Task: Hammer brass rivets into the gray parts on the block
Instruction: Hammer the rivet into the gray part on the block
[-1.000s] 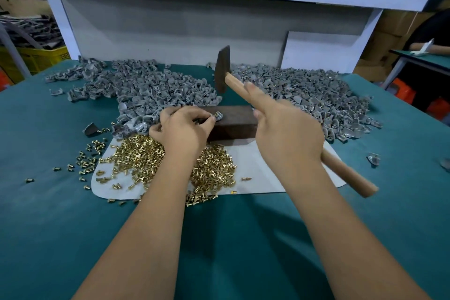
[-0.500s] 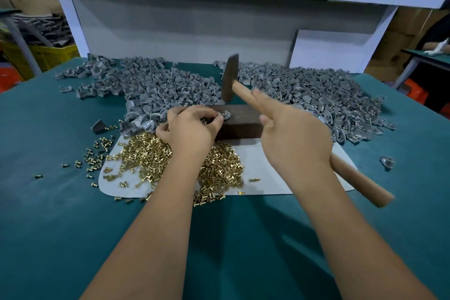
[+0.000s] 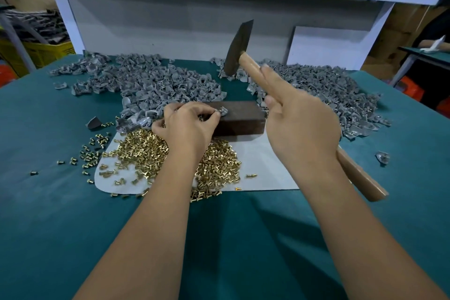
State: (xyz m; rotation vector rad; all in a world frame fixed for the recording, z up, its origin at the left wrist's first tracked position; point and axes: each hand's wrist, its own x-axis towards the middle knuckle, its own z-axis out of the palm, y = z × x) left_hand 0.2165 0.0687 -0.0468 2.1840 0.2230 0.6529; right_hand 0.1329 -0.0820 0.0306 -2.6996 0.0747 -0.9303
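Rivets (image 3: 155,156): loose brass heap on the white sheet (image 3: 267,173), nearest the viewer, some strayed onto the green table (image 3: 48,202).
Left hand (image 3: 187,126): fingertips pinching a gray part (image 3: 222,111) on top of the block (image 3: 239,117), unmoved over the last second.
Right hand (image 3: 302,129): wrapped round the hammer (image 3: 237,48) handle, index finger laid along it; the head has risen from just above the block to well clear of it. Judged a backswing; the strike is not yet made.
Gray parts (image 3: 155,85): two large heaps behind the block.
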